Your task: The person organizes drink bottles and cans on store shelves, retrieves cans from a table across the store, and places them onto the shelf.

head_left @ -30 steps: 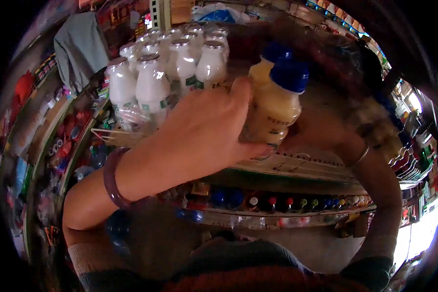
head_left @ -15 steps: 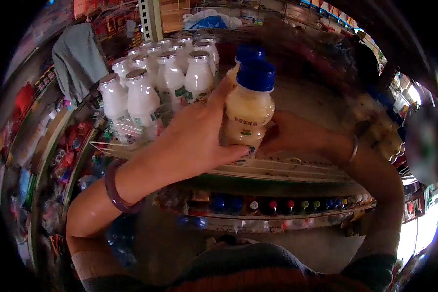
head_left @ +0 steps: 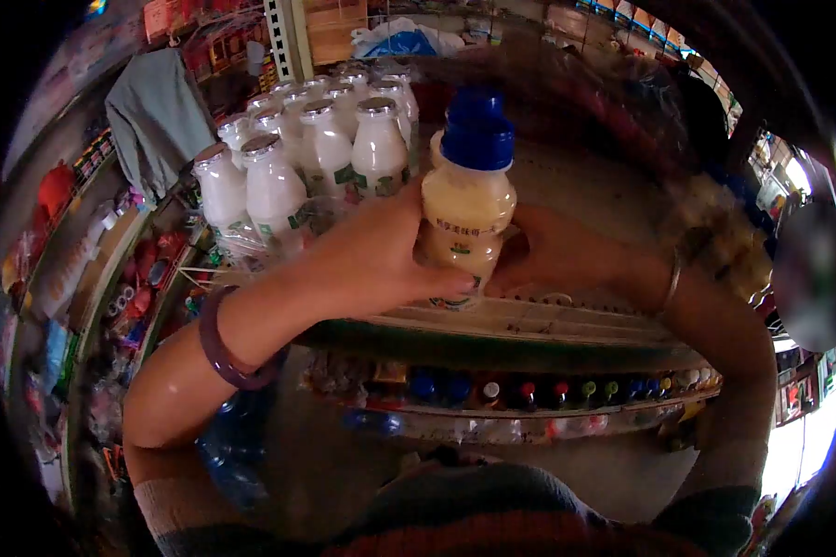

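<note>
A bottle of pale yellow drink with a blue cap stands nearly upright in front of me, above the shelf's front edge. My left hand grips it from the left, with the thumb across its lower front. A second bottle with a blue cap shows just behind it, mostly hidden. On the other side, my right hand is closed around the bottles' right side. Its fingertips are hidden, so which of the two it grips is unclear. To the left stand several white milk bottles with silvery lids, wrapped in clear film.
The wire-fronted shelf runs beneath my hands. Below it, a lower shelf holds a row of bottles with coloured caps. A grey cloth hangs at the left, above shelves of packaged goods. A metal upright post rises at the back.
The front blue-capped bottle and both hands have shifted slightly down and left in view. The camera view has tilted a little. Both hands keep their hold.
</note>
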A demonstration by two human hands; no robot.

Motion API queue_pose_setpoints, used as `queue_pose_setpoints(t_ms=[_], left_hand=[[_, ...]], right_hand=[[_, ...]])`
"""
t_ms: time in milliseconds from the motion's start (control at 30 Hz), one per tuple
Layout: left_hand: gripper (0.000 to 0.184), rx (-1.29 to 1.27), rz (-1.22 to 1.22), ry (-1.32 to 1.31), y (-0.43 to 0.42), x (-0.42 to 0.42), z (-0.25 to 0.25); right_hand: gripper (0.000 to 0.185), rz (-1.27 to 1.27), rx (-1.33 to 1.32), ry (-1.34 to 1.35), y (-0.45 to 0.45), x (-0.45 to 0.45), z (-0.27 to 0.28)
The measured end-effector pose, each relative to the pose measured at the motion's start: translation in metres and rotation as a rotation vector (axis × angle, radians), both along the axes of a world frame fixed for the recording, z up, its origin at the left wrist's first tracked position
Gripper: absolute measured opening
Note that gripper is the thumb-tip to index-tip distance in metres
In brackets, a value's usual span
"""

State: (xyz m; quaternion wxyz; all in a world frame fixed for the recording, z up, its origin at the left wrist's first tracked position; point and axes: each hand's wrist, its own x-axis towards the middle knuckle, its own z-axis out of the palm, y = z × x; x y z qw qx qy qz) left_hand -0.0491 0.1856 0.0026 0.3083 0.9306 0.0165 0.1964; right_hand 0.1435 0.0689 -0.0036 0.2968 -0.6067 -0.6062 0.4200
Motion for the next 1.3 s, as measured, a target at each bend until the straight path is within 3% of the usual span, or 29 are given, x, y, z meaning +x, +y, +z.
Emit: queue_pose_setpoints(t_ms=[133, 233, 300, 333, 400, 433, 500, 633, 700, 833, 933, 1033, 1100, 1233, 1300], left_hand=[[0.062, -0.067, 0.068, 0.122, -0.005, -0.002, 0.006], [0.061, 0.021, 0.08, 0.094, -0.006, 0.0, 0.004], [0.062, 0.139, 0.141, 0.096, -0.006, -0.003, 0.002], [0.064, 0.168, 0.21, 0.13, -0.014, -0.009, 0.01], [0.067, 0.291, 0.403, 0.096, -0.035, -0.027, 0.021], [0.068, 0.374, 0.538, 0.026, -0.045, -0.038, 0.021], [0.072, 0.38, 0.58, -0.149, -0.061, -0.046, 0.028], [0.056, 0.406, 0.317, -0.147, -0.094, -0.026, 0.057], [0.054, 0.402, 0.206, -0.121, -0.118, 0.002, 0.064], [0.051, 0.615, -0.069, -0.111, -0.13, 0.06, 0.08], [0.047, 0.73, -0.144, -0.187, -0.142, 0.113, 0.083], [0.044, 0.796, -0.248, -0.132, -0.164, 0.175, 0.087], [0.043, 0.73, -0.255, 0.118, -0.196, 0.216, 0.089], [0.056, 0.561, -0.278, -0.103, -0.224, 0.281, 0.05], [0.062, 0.521, -0.23, -0.152, -0.235, 0.3, 0.043]], right_hand=[[0.064, 0.038, 0.043, -0.065, 0.002, 0.005, -0.004], [0.063, -0.055, -0.071, -0.104, -0.005, 0.0, 0.004], [0.06, 0.016, 0.084, -0.147, -0.001, 0.011, -0.004], [0.058, 0.17, 0.292, -0.2, 0.005, 0.026, -0.019], [0.049, 0.112, 0.502, -0.628, -0.017, 0.02, 0.007], [0.047, 0.058, 0.489, -0.691, -0.034, 0.025, 0.018], [0.043, -0.023, 0.454, -0.797, -0.056, 0.033, 0.034], [0.029, -0.303, 0.775, -0.944, -0.134, 0.071, 0.071], [0.031, -0.599, 0.776, -0.889, -0.167, 0.101, 0.076], [0.033, -0.869, 0.799, -1.265, -0.232, 0.14, 0.078], [0.032, -0.898, 0.706, -1.531, -0.259, 0.147, 0.067], [0.033, -0.895, 0.719, -1.424, -0.28, 0.167, 0.051], [0.033, -0.921, 0.675, -1.244, -0.285, 0.17, 0.047], [0.036, -0.911, 0.718, -1.065, -0.289, 0.182, 0.04], [0.039, -0.939, 0.647, -1.128, -0.289, 0.181, 0.04]])
